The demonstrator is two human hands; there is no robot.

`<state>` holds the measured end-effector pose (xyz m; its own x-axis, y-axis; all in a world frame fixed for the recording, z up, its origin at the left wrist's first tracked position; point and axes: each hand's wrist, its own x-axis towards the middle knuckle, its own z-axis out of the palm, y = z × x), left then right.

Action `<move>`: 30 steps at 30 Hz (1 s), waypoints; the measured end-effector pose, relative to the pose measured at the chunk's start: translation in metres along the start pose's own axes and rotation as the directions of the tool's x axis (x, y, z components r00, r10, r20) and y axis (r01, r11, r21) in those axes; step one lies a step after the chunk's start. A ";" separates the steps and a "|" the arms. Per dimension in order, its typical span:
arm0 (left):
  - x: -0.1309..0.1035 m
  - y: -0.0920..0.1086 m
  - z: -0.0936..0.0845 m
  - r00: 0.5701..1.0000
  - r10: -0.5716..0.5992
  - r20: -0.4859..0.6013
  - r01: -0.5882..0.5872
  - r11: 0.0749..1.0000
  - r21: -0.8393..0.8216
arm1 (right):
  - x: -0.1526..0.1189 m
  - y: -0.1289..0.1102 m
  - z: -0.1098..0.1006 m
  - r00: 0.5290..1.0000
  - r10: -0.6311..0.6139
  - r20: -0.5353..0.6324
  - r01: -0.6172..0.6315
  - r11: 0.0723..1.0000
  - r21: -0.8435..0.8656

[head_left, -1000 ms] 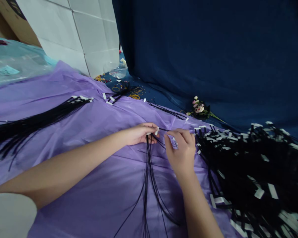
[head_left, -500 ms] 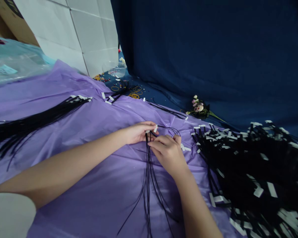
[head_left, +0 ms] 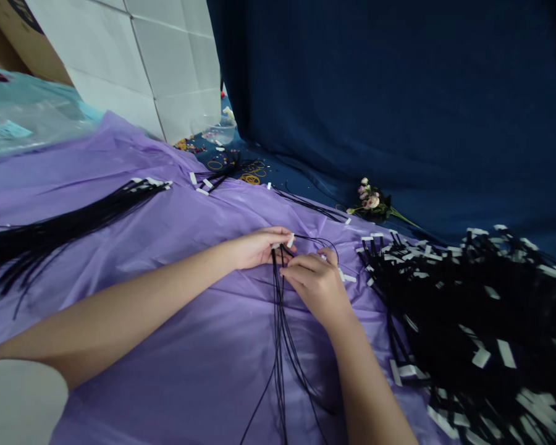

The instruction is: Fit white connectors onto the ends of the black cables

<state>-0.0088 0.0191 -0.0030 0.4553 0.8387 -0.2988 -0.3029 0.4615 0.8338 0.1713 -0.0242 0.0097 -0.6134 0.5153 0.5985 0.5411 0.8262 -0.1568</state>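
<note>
Over the purple plastic sheet (head_left: 176,358), my left hand (head_left: 259,248) pinches the tops of several thin black cords (head_left: 280,321) with small white tags at their ends. The cords hang down from the fingers toward the lower edge of the view. Just to the right, my right hand (head_left: 315,278) is closed with its fingertips at the upper part of the cords. A single thin cord loops above its knuckles. Part of the grip is hidden behind the fingers.
At the right lies a large heap of white-tagged black cords (head_left: 482,309); another bundle (head_left: 74,213) is at the left. Artificial flowers (head_left: 369,199), yellow rubber bands (head_left: 250,179) and a clear plastic bowl (head_left: 220,131) are farther back. A dark blue cloth (head_left: 389,93) hangs behind.
My right hand has shifted slightly right and down, and the lower ends of the hanging cords have swung to the right. My left hand stays nearly in place.
</note>
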 end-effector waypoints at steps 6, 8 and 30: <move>-0.001 0.000 0.002 1.000 0.004 0.001 -0.004 1.000 -0.008 | 0.000 0.001 -0.001 1.000 -0.012 -0.012 0.012 1.000 0.007; -0.001 0.001 0.002 1.000 0.003 0.001 -0.003 1.000 -0.011 | 0.000 0.001 -0.001 1.000 -0.013 -0.016 0.014 1.000 0.008; 0.000 -0.001 0.001 1.000 0.004 -0.006 -0.004 1.000 -0.010 | 0.000 0.002 -0.005 0.996 -0.057 -0.074 0.057 0.998 -0.009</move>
<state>-0.0079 0.0182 -0.0030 0.4491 0.8422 -0.2983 -0.3135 0.4612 0.8301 0.1755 -0.0242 0.0137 -0.5995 0.4488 0.6627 0.5104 0.8522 -0.1155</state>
